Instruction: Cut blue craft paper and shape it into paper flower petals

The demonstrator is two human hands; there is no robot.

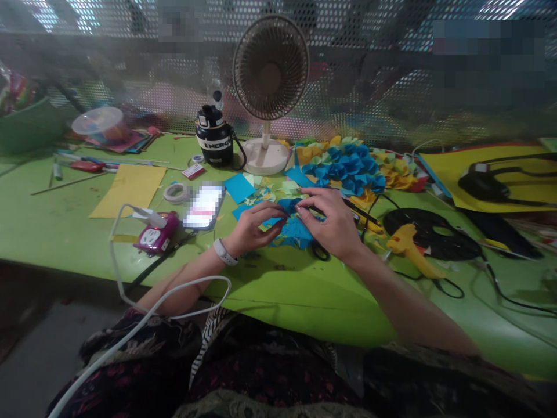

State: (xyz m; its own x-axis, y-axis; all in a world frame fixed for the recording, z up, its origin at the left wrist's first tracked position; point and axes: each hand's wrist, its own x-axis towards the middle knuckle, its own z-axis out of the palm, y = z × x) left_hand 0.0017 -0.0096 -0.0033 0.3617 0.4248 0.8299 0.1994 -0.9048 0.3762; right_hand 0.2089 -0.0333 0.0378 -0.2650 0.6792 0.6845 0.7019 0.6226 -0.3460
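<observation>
Both hands work close together over a crumpled piece of blue paper (292, 234) on the green table (61, 220). My left hand (253, 228) pinches its left side, and my right hand (327, 223) holds the upper right part with its fingertips. The fingers hide part of the paper. Small scraps of coloured paper lie around it. Just beyond my hands is a cluster of blue paper flowers (348, 169) with yellow and green paper pieces.
A phone (203, 206) and pink power socket (155, 233) with a white cable lie left of my hands. A yellow glue gun (409, 248), black cables, a tape roll (176, 193), yellow paper (128, 190), a black bottle (213, 136) and a fan (270, 75) surround them.
</observation>
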